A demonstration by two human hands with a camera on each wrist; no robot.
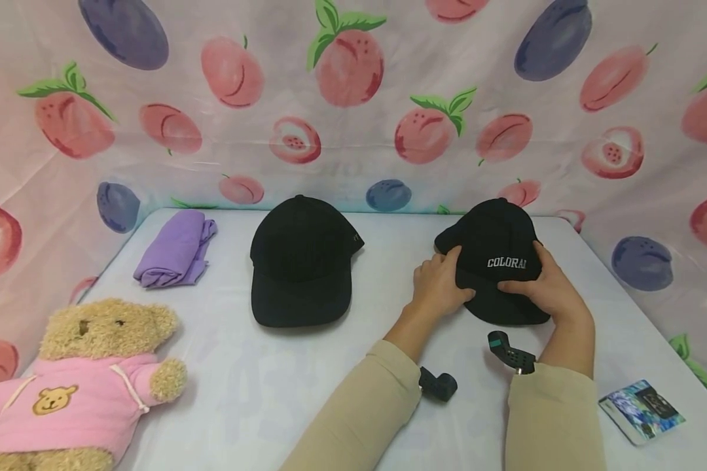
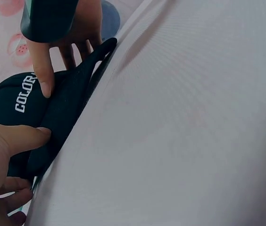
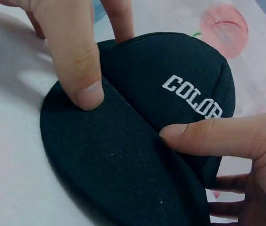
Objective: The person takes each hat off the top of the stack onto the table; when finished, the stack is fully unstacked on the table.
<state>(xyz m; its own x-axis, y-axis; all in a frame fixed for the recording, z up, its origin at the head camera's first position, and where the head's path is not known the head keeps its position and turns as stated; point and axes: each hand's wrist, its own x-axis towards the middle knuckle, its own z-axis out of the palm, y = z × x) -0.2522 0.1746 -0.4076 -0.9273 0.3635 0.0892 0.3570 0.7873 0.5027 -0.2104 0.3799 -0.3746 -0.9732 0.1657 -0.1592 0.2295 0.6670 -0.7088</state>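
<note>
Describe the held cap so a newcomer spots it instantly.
On the white table, look toward the back right. The left hand and right hand grip a black fabric baseball cap; its white lettering separates it from the plain-fronted black cap leftward.

You are at a white table enclosed at the back and sides by creased, fruit-printed cloth, like a makeshift booth; the kind of room beyond is hidden.
</note>
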